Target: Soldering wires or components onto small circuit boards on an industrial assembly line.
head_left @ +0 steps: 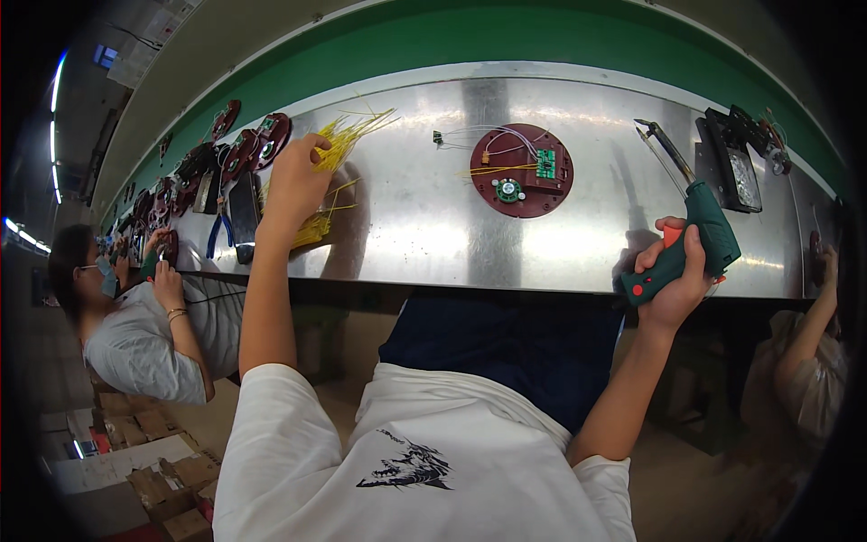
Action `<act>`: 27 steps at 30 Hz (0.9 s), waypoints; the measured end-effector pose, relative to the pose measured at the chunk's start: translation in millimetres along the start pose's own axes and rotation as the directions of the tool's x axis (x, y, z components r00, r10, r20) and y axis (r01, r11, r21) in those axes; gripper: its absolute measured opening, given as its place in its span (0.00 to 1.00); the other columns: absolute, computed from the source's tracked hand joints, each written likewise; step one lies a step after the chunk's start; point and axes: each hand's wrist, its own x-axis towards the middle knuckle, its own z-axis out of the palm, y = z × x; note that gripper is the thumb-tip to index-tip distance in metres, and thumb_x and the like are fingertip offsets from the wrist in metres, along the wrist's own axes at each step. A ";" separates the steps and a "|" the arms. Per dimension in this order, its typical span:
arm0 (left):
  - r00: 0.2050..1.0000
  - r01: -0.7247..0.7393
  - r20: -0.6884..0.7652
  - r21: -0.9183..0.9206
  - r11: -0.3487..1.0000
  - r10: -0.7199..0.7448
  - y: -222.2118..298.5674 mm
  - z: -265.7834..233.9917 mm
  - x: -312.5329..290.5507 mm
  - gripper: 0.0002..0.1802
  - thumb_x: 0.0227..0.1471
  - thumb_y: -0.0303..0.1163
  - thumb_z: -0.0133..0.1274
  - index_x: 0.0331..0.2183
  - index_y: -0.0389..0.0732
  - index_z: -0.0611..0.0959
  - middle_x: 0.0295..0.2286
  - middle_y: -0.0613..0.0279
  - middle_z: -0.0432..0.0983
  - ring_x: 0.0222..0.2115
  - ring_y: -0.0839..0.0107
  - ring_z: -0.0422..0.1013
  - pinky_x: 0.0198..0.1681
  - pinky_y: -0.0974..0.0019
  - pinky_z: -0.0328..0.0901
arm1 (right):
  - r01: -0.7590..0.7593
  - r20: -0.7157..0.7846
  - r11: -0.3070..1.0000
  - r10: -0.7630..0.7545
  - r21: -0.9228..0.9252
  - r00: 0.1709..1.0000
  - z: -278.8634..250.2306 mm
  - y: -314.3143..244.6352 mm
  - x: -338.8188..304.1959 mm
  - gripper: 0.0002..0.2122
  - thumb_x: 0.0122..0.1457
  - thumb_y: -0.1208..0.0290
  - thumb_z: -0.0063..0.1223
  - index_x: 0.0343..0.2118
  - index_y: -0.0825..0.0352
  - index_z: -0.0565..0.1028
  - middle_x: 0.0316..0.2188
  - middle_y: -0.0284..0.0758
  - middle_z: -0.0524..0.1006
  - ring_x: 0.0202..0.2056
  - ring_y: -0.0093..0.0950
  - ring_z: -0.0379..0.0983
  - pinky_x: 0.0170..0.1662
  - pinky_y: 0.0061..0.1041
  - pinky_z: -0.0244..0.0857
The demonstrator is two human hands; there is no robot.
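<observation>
Yellow wires (340,144) partly hidden behind left hand (301,173)

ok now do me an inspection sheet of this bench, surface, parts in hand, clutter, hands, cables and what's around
Surface: shiny metal bench, with blurry reflections.
Work items: dark red disc carrying a green circuit board; yellow strands in a loose pile; green pistol-shaped tool with a pointed metal tip.
Clutter: blue-handled pliers and more red discs at left; black parts at right.
Hands: left hand at the strands, exact grip unclear; right hand wrapped around the tool's handle.
Cables: thin pale wires run from the disc to a small connector; tool cord: nothing seen.
Surroundings: a person in grey at left, another person at right, cardboard boxes lower left.
</observation>
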 end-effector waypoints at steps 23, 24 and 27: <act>0.997 -0.035 -0.045 0.387 0.921 0.056 -25.6 -15.8 27.6 0.43 0.39 0.40 0.70 0.57 0.40 0.72 0.50 0.47 0.74 0.48 0.54 0.73 0.53 0.61 0.66 | 0.016 0.004 1.000 -0.016 -0.025 1.000 4.8 -1.8 -0.8 0.14 0.64 0.64 0.45 0.37 0.73 0.72 0.32 0.41 0.75 0.15 0.21 0.66 0.19 0.21 0.62; 0.997 -0.037 -0.044 0.387 0.921 0.058 -22.4 -16.7 29.6 0.43 0.39 0.40 0.70 0.57 0.40 0.72 0.50 0.47 0.74 0.48 0.54 0.73 0.53 0.61 0.66 | 0.016 0.002 1.000 -0.016 -0.026 1.000 3.8 -1.6 -0.6 0.14 0.64 0.64 0.45 0.37 0.73 0.72 0.32 0.41 0.75 0.15 0.21 0.66 0.19 0.21 0.62; 0.964 0.169 0.183 0.138 0.976 -0.193 -9.2 -22.7 34.8 0.46 0.38 0.41 0.70 0.58 0.40 0.70 0.51 0.47 0.72 0.49 0.55 0.72 0.54 0.61 0.65 | 0.005 0.012 1.000 -0.005 -0.014 1.000 -1.0 0.0 0.4 0.13 0.64 0.65 0.45 0.37 0.73 0.73 0.32 0.41 0.76 0.15 0.21 0.66 0.19 0.21 0.62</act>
